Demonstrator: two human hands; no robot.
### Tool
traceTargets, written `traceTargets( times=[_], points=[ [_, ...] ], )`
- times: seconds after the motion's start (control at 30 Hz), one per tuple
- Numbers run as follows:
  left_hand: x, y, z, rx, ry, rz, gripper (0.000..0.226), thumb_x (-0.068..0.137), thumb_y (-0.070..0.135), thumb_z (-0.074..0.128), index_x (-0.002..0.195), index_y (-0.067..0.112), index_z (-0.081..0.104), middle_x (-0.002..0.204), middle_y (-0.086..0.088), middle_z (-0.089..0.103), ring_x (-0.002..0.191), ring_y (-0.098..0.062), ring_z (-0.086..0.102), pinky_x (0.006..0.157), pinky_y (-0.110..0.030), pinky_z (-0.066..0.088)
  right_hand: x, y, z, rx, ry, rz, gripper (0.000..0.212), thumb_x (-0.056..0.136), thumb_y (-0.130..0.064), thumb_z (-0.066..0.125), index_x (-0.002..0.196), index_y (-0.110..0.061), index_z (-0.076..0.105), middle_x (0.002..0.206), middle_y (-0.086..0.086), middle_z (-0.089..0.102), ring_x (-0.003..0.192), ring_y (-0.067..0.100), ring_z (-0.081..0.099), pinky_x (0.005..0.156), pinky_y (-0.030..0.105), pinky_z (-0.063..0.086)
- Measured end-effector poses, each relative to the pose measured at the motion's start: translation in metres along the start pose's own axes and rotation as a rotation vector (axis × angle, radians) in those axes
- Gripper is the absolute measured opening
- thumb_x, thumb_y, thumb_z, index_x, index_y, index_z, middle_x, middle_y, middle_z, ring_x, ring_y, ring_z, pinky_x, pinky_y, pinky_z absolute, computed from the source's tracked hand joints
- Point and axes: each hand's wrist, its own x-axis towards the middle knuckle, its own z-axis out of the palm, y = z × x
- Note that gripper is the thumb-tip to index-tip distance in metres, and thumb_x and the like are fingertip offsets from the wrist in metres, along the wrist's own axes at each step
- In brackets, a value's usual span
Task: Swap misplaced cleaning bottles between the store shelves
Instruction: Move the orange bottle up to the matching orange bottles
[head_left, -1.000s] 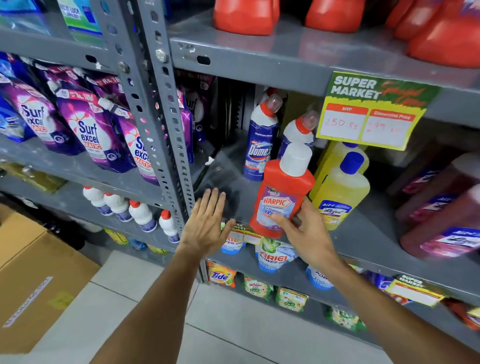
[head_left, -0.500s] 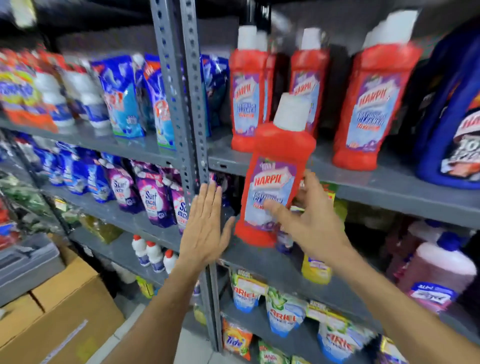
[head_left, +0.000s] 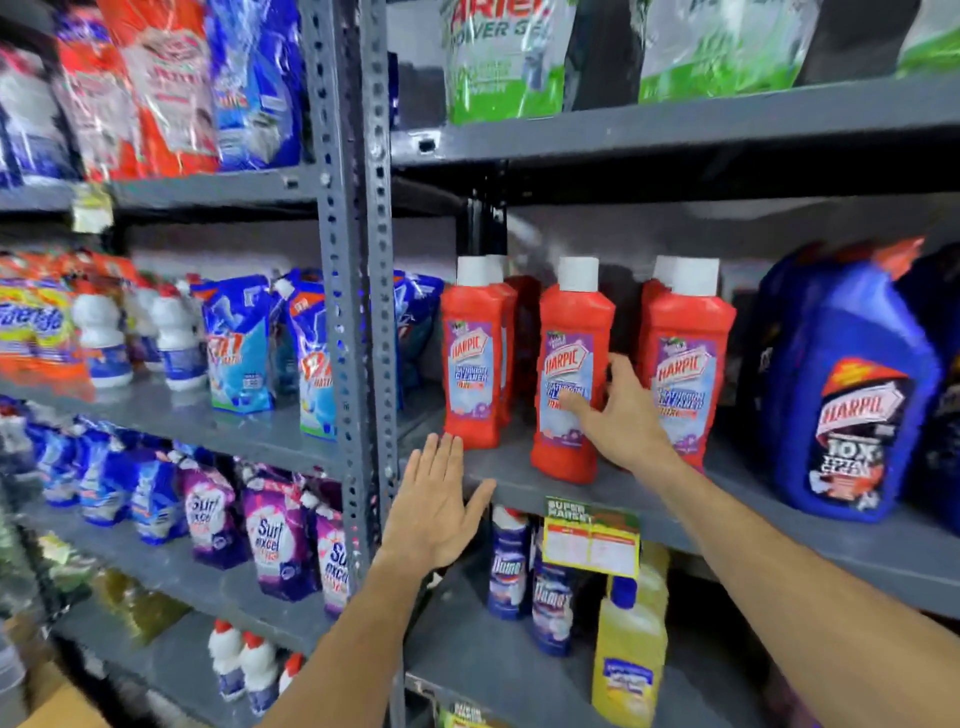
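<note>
A red Harpic bottle (head_left: 569, 358) with a white cap stands near the front edge of the grey middle shelf (head_left: 649, 506). My right hand (head_left: 615, 410) wraps its lower right side, fingers over the label. More red Harpic bottles stand beside it: one to the left (head_left: 474, 353), one to the right (head_left: 685, 353), with others behind. My left hand (head_left: 436, 506) is open and flat, fingers together, against the shelf's front edge left of the held bottle, holding nothing.
A big blue Harpic jug (head_left: 847, 395) stands at the right. A perforated grey upright post (head_left: 358, 312) divides the racks. Blue Domex bottles (head_left: 511, 564) and a yellow bottle (head_left: 631, 660) sit one shelf below, behind a price tag (head_left: 592, 538). Detergent pouches (head_left: 275, 540) fill the left rack.
My right hand lifted the red Harpic bottle from the lower shelf up to the shelf with the other red Harpic bottles, where it now stands. My left hand rose along the shelf edge.
</note>
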Motion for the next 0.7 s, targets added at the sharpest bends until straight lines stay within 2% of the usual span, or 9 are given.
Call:
traceTargets(
  times=[0.1,0.2,0.23,0.3,0.4,0.53,0.7],
  points=[
    [0.001,-0.004,0.005,-0.027,0.049,0.024,0.089,0.092,0.068,0.002,0.157,0.008,0.012,0.166,-0.008,0.015,0.154,-0.021,0.002,0.122,-0.035,-0.007,0.002,0.006,0.007,-0.007,0.026,0.026,0.066,0.084,-0.027,0.080,0.139,-0.016,0.043,0.129,0.006,0.069,0.118,0.030,0.065,0.102,0.047,0.050],
    [0.001,-0.005,0.006,-0.061,0.056,0.027,0.087,0.093,0.068,0.005,0.156,0.010,0.017,0.164,-0.007,0.021,0.153,-0.022,0.007,0.124,-0.037,-0.003,-0.011,0.017,0.012,-0.029,-0.071,0.057,0.092,0.071,-0.017,0.090,0.146,-0.018,0.035,0.125,-0.004,0.066,0.110,0.016,0.063,0.095,0.029,0.048],
    [0.001,-0.004,0.005,-0.066,0.059,0.026,0.088,0.092,0.069,0.003,0.155,0.010,0.019,0.163,-0.007,0.024,0.153,-0.023,0.010,0.124,-0.038,-0.002,-0.016,0.020,0.013,-0.031,-0.105,0.075,0.099,0.068,-0.014,0.092,0.147,-0.018,0.033,0.126,-0.004,0.064,0.110,0.014,0.061,0.094,0.027,0.046],
    [0.002,-0.004,0.004,-0.067,0.066,0.030,0.088,0.091,0.070,0.003,0.154,0.011,0.023,0.161,-0.007,0.029,0.151,-0.024,0.015,0.124,-0.039,0.002,-0.021,0.026,0.016,-0.022,-0.118,0.096,0.099,0.067,-0.012,0.093,0.147,-0.016,0.034,0.132,0.000,0.063,0.116,0.017,0.061,0.097,0.030,0.047],
    [0.002,-0.005,0.004,-0.073,0.068,0.035,0.084,0.093,0.068,0.008,0.153,0.013,0.025,0.159,-0.006,0.032,0.149,-0.024,0.019,0.124,-0.039,0.004,-0.018,0.028,0.022,-0.024,-0.076,0.087,0.086,0.071,-0.011,0.091,0.141,-0.014,0.040,0.135,0.006,0.064,0.123,0.024,0.061,0.101,0.034,0.048],
    [0.002,-0.006,0.003,-0.080,0.068,0.032,0.082,0.093,0.068,0.010,0.153,0.014,0.026,0.159,-0.005,0.034,0.149,-0.024,0.020,0.123,-0.038,0.003,-0.015,0.036,0.031,-0.024,-0.034,0.100,0.080,0.076,-0.012,0.087,0.142,-0.014,0.041,0.137,0.009,0.063,0.128,0.029,0.059,0.109,0.049,0.047],
    [0.002,-0.005,0.005,-0.088,0.080,0.033,0.083,0.093,0.068,0.010,0.153,0.013,0.026,0.158,-0.005,0.034,0.149,-0.023,0.020,0.123,-0.039,0.003,-0.014,0.045,0.036,0.019,-0.027,0.096,0.082,0.082,-0.011,0.083,0.148,-0.015,0.036,0.142,0.009,0.060,0.131,0.028,0.057,0.110,0.052,0.046]
  ],
)
